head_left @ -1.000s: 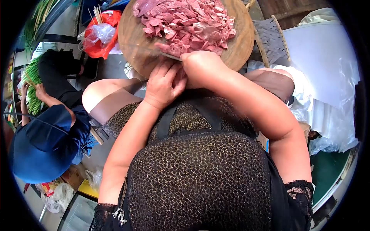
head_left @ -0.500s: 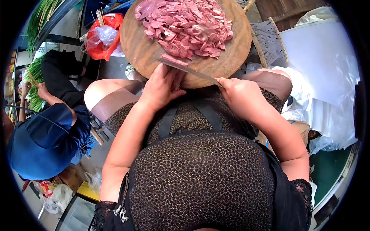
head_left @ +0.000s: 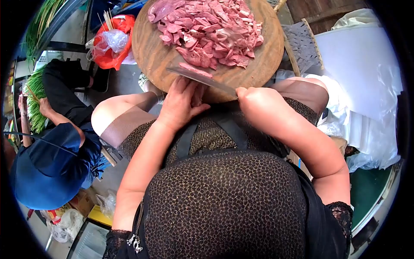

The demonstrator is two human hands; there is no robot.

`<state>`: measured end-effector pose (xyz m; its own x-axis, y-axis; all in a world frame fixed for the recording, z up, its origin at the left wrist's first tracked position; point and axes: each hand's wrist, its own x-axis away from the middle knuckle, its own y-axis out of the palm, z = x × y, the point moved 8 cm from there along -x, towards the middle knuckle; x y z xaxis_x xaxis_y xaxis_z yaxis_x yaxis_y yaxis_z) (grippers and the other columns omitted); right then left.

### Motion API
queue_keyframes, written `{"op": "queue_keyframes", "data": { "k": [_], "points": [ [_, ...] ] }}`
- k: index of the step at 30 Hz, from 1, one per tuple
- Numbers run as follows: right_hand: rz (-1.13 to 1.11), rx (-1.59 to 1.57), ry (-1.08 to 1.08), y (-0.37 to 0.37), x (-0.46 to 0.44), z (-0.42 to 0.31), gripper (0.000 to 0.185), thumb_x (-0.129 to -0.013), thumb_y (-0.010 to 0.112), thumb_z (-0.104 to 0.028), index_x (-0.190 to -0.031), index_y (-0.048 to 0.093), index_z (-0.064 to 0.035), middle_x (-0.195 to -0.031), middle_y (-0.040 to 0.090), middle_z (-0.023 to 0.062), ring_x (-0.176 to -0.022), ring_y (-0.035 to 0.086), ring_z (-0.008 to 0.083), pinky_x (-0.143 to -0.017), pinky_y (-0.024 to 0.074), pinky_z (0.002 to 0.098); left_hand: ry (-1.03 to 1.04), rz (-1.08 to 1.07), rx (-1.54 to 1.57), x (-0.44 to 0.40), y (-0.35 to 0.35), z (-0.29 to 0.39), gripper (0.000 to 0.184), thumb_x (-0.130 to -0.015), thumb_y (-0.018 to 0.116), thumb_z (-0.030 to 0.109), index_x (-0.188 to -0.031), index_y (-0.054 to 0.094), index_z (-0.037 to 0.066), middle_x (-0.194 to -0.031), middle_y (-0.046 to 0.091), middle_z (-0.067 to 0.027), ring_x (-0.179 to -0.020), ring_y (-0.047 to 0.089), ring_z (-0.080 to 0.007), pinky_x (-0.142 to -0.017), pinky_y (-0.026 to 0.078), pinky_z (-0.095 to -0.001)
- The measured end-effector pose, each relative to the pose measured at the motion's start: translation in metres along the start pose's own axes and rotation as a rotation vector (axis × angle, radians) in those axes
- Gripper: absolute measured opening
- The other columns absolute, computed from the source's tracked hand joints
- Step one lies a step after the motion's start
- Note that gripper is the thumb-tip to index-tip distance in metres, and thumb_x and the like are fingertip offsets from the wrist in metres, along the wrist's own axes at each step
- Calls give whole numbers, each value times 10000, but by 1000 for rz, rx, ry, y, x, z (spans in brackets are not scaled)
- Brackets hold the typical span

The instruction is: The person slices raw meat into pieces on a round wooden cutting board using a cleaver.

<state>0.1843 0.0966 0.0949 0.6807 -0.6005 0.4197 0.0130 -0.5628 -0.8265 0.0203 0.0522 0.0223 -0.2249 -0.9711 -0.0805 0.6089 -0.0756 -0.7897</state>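
A round wooden chopping board [head_left: 151, 56] stands at my knees, with a heap of sliced pinkish-red meat [head_left: 211, 32] on its far part. My right hand [head_left: 254, 103] is closed around the handle of a knife [head_left: 202, 80], whose blade points left across the near part of the board. Under the fingers of my left hand [head_left: 179, 101], close to the blade's near side, lies a piece of meat [head_left: 198, 93], partly hidden by the hand. A thin meat slice [head_left: 196, 70] lies along the far side of the blade.
At left a person in a dark blue hat [head_left: 45, 168] holds thin sticks beside green stalks [head_left: 36, 93]. A red plastic bag [head_left: 113, 58] with skewers stands left of the board. To the right are a woven seat [head_left: 302, 45] and white plastic sheeting [head_left: 366, 129].
The knife and my right hand have shifted left and slightly nearer to me. The left hand stays at the meat piece, slightly lower in view.
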Motion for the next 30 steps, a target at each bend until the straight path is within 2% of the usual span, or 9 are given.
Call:
{"op": "queue_keyframes", "data": {
  "k": [14,16,19,20,22,23,27,29,30],
  "points": [
    [35,4,-60,16,-70,-22,208,-844,551,-134,-890,705,-1,-832,716,201,-788,720,363,-699,580,478,-14,32,31,-1,0,1,854,-655,881,300,-1371,513,16,-1402,480,-242,-1308,441,-448,-1116,368,-505],
    [58,-4,-64,18,-85,-25,216,-843,560,-145,-896,716,-7,-837,719,199,-796,722,361,-709,582,477,6,110,-5,-2,-4,5,854,-621,884,310,-1346,526,34,-1304,517,-219,-1211,504,-431,-1056,428,-488],
    [66,73,-133,15,-98,-30,210,-858,561,-167,-843,726,-38,-843,726,170,-814,723,356,-729,583,477,8,48,-2,3,-10,10,873,-655,875,300,-1385,485,22,-1398,471,-242,-1303,454,-427,-1107,384,-481],
    [99,77,-180,14,-98,-24,215,-869,558,-175,-902,721,-39,-837,720,178,-816,717,361,-722,578,478,19,9,21,3,-13,14,875,-679,869,286,-1405,463,13,-1437,450,-258,-1351,423,-427,-1138,353,-479],
    [463,-125,-144,-1,-87,-8,213,-887,554,-177,-954,699,-35,-833,707,202,-815,707,372,-708,567,487,15,-17,28,2,-19,15,878,-684,863,268,-1419,448,25,-1462,434,-245,-1378,405,-415,-1150,345,-469],
    [507,-153,-148,-4,-79,-3,206,-909,545,-180,-980,673,-35,-826,693,221,-814,698,381,-702,555,501,25,-35,-14,4,-20,14,876,-683,862,260,-1421,449,30,-1468,433,-235,-1376,409,-409,-1148,347,-467],
    [492,-94,-160,-26,-39,5,196,-923,546,-190,-953,670,-42,-817,691,216,-794,691,390,-705,551,505,51,-23,-74,10,-15,16,852,-670,854,219,-1409,470,40,-1423,466,-206,-1319,456,-401,-1112,386,-472],
    [302,-63,-95,-23,-17,9,192,-926,551,-191,-959,674,-48,-824,692,213,-781,687,393,-713,549,507,61,-12,-59,7,-15,18,844,-667,852,211,-1404,478,41,-1399,477,-206,-1295,472,-404,-1099,398,-476],
    [303,-59,-92,-24,-6,12,192,-926,551,-191,-959,674,-48,-824,692,213,-781,687,393,-713,549,507,60,-5,-57,7,-15,17,835,-665,851,207,-1395,484,37,-1385,480,-209,-1284,475,-407,-1093,405,-475]
  ]
}}
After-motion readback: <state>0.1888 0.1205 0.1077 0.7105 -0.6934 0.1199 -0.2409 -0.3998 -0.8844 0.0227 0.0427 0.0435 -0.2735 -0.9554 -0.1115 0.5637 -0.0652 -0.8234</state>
